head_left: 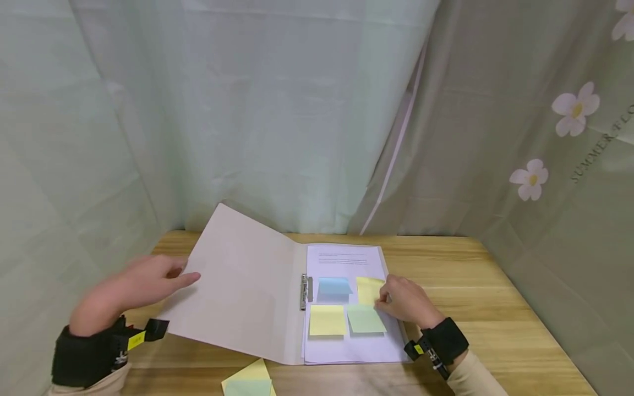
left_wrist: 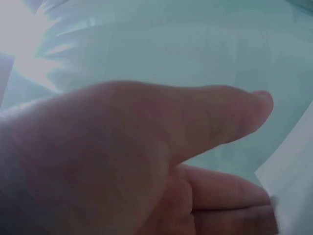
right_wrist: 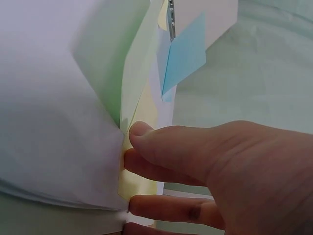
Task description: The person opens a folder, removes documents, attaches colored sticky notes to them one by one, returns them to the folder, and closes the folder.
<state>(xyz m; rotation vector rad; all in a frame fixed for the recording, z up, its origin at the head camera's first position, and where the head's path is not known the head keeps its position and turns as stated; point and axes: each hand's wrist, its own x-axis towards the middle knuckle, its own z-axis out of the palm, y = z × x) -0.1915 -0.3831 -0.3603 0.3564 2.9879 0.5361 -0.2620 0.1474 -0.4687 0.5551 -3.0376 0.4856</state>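
Observation:
A beige ring folder [head_left: 238, 286] lies open, its left cover tilted. White printed sheets [head_left: 346, 352] fill its right side, beside a metal clip [head_left: 304, 291]. On the top sheet stick a blue sticky note [head_left: 334, 289], a lower yellow sticky note [head_left: 327, 320], a green sticky note [head_left: 365, 319] and an upper yellow sticky note [head_left: 367, 289]. My right hand [head_left: 406, 300] pinches the upper yellow note at its right side; the right wrist view shows thumb and index finger there. My left hand [head_left: 153, 280] touches the left cover's edge, thumb extended and fingers fairly straight.
Loose yellow and green sticky notes [head_left: 247, 386] lie on the wooden table [head_left: 465, 280] at the front edge of view. Pale curtains [head_left: 277, 110] hang behind and on both sides. Black straps with cameras sit on both wrists.

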